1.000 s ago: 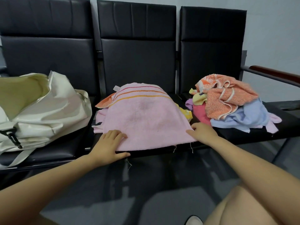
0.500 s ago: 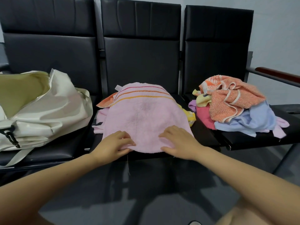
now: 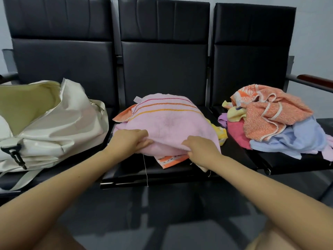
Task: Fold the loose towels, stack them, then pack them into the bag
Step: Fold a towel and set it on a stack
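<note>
A pink towel (image 3: 169, 121) with orange and red stripes lies over a small stack on the middle seat. Both hands hold its near edge, lifted and pushed back. My left hand (image 3: 128, 141) grips the edge at the left, my right hand (image 3: 200, 150) pinches it at the right. Under the raised edge an orange-and-white towel (image 3: 171, 159) shows. An open white bag (image 3: 54, 127) lies on the left seat. A pile of loose towels (image 3: 273, 121), orange, blue, yellow and magenta, sits on the right seat.
Three black padded seats (image 3: 162, 69) stand in a row against a pale wall. A wooden armrest (image 3: 315, 82) juts out at the far right. The bag's strap (image 3: 19, 179) hangs over the left seat's front edge. Dark floor lies below.
Both hands moved inward and away from me along the pink towel's near edge and took hold of it. The edge rose and slid back, baring the orange-and-white towel beneath.
</note>
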The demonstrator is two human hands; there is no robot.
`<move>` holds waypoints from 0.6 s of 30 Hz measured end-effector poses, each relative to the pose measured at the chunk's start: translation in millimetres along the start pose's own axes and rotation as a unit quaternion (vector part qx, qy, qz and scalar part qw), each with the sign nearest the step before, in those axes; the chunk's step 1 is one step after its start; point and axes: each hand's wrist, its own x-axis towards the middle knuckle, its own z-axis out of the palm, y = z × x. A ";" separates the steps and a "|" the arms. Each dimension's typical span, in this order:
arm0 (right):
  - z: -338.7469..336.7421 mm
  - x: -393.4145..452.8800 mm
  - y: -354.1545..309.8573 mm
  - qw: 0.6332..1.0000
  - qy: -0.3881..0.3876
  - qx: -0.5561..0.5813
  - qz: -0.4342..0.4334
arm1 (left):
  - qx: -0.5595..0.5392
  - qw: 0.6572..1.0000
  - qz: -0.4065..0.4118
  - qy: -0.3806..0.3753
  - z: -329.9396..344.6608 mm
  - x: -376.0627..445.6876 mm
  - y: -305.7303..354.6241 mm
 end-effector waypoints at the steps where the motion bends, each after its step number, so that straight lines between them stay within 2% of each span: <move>1: -3.8 0.7 7.5 1.000 -0.001 0.018 0.020 | 0.023 0.999 0.021 0.007 -2.1 2.8 -5.2; 4: -13.7 -7.5 28.3 0.993 0.004 0.083 0.088 | 0.052 0.997 0.049 0.004 -6.9 4.6 -17.9; 5: -16.7 -11.6 35.5 0.990 0.005 0.095 0.105 | 0.036 0.999 0.031 -0.005 -7.6 3.0 -22.1; 7: -22.8 -19.9 48.2 0.982 0.019 0.136 0.126 | -0.025 0.996 -0.052 -0.073 -11.8 -3.0 -29.9; 9: -29.1 -30.3 57.0 0.964 0.061 0.219 0.134 | -0.123 0.984 -0.093 -0.086 -16.1 -10.5 -34.9; 12: -38.1 -47.9 58.6 0.913 0.106 0.361 0.156 | -0.269 0.947 -0.174 -0.029 -27.1 -20.5 -36.6; 14: -39.8 -55.6 57.9 0.873 0.118 0.438 0.178 | -0.341 0.911 -0.229 -0.033 -33.8 -25.5 -36.9; 16: -40.4 -57.2 60.0 0.849 0.139 0.468 0.202 | -0.401 0.879 -0.254 -0.041 -38.3 -30.2 -36.6; 18: -43.0 -60.3 54.4 0.844 0.161 0.464 0.217 | -0.440 0.860 -0.254 -0.042 -45.4 -32.6 -29.6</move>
